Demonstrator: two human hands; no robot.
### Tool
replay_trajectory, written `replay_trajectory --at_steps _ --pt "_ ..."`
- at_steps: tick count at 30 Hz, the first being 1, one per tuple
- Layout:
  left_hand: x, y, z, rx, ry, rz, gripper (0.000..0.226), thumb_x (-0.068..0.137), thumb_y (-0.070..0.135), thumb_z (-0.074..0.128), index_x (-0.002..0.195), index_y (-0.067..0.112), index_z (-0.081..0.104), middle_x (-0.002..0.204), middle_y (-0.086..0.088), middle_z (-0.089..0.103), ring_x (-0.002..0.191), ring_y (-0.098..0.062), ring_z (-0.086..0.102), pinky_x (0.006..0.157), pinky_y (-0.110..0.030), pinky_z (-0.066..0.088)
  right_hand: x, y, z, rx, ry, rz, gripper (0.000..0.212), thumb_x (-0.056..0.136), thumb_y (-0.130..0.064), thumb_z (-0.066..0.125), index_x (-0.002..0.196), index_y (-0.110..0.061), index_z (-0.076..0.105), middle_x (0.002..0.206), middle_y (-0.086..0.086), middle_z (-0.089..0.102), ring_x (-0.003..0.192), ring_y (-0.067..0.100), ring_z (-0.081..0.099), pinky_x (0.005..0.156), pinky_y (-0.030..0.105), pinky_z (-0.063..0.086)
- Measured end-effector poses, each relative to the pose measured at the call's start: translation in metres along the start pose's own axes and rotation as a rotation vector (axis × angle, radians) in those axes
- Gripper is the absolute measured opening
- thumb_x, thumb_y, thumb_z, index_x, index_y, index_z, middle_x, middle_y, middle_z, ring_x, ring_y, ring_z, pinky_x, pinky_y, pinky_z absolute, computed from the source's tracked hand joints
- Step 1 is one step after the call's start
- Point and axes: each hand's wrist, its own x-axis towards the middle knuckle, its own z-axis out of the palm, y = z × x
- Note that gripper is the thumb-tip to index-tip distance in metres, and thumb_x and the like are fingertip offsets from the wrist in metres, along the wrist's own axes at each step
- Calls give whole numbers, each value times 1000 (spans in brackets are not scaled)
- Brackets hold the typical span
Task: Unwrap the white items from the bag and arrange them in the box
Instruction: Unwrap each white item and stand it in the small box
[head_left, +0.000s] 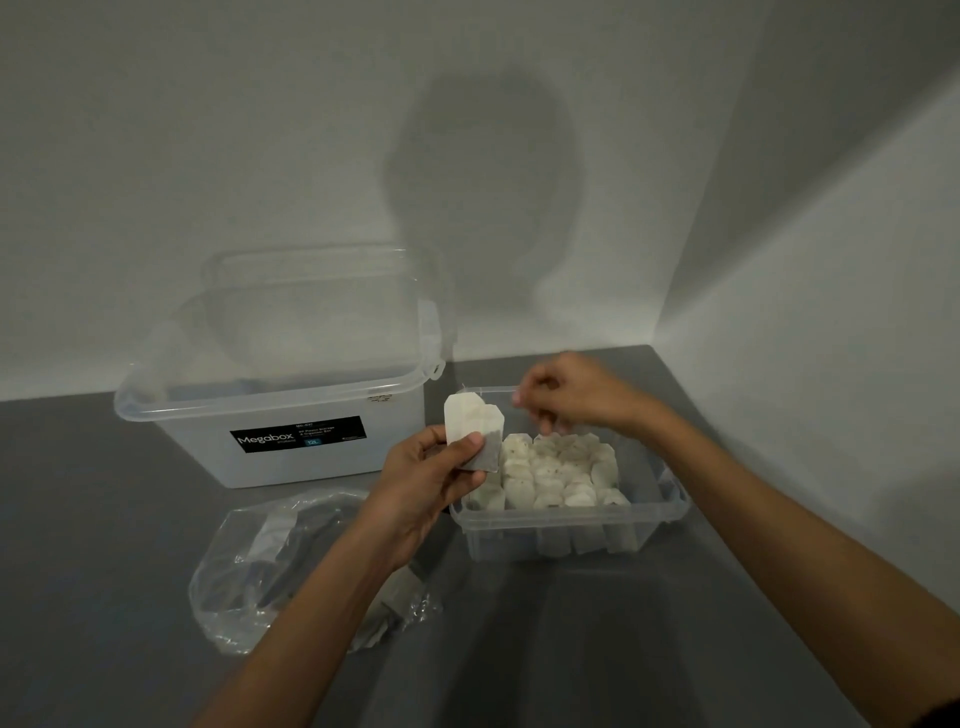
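My left hand (431, 478) pinches a white tea bag (470, 421) by its lower edge and holds it upright just left of the small clear box (670, 506). A thin string runs from the bag's top to my right hand (566, 395), whose fingers are closed on the string's far end above the box's back edge. Several white tea bags (558, 475) stand packed in rows inside the box. A crumpled clear plastic bag (270, 561) lies on the table at the front left, partly hidden by my left forearm, with a few wrapped items showing at its mouth.
A large clear storage box (280, 405) with a black label and a loose lid stands at the back left against the wall. White walls close the grey table (571, 649) at the back and right.
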Motion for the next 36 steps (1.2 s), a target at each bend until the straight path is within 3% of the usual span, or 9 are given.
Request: replay_trajectory --at_steps 3,8,14,22,24,26,29,32,36 --pt "2 2 4 38 -2 20 23 86 10 65 107 0 63 91 -10 71 77 -15 70 63 -19 58 -13 -26 -4 206 18 -78 24 86 -35 67 91 -12 71 80 7 71 64 12 66 55 21 51" --pt "4 3 10 43 -10 41 25 88 13 63 109 -1 62 90 -11 72 79 -18 70 65 -22 59 -17 -26 -1 143 0 -137 16 81 -9 73 97 -6 72 78 13 72 62 10 65 54 20 51" --pt "6 7 -1 101 61 105 18 91 14 60 103 2 64 88 -11 72 74 -14 71 73 -24 59 -15 -4 -9 168 13 -35 7 86 -6 68 92 -8 72 72 4 69 61 6 63 57 20 53" --pt "4 7 -9 148 85 101 18 90 18 61 102 4 64 88 -10 73 75 -15 72 71 -24 60 7 33 38 -225 -309 158 16 89 -7 62 105 -6 67 84 1 67 66 9 63 60 21 52" --pt "4 6 -9 158 88 96 18 89 19 62 101 5 65 87 -9 73 76 -15 72 71 -24 60 13 37 49 -294 -349 185 16 87 -3 63 102 -5 67 82 2 67 59 9 62 50 15 48" --pt "4 5 -10 164 87 90 18 89 19 62 101 7 65 88 -9 74 78 -15 72 70 -23 59 19 40 55 -319 -346 202 15 84 1 63 97 -5 67 86 7 70 55 9 61 43 12 44" --pt "3 5 -11 166 84 88 17 89 19 62 101 7 65 87 -7 74 78 -15 72 68 -22 59 25 45 62 -342 -310 214 14 82 3 66 96 0 68 96 16 72 53 11 59 49 16 49" --pt "2 4 -11 179 86 88 16 89 19 62 99 7 65 86 -7 74 75 -14 72 65 -21 58 27 47 65 -378 -285 200 13 80 0 70 94 1 69 88 12 69 55 12 58 53 16 47" --pt "3 3 -11 210 61 93 16 89 19 63 99 7 66 89 -9 73 76 -14 72 65 -20 58 25 34 49 -365 -140 90 10 87 -9 65 94 -3 70 93 10 71 60 8 58 52 12 43"
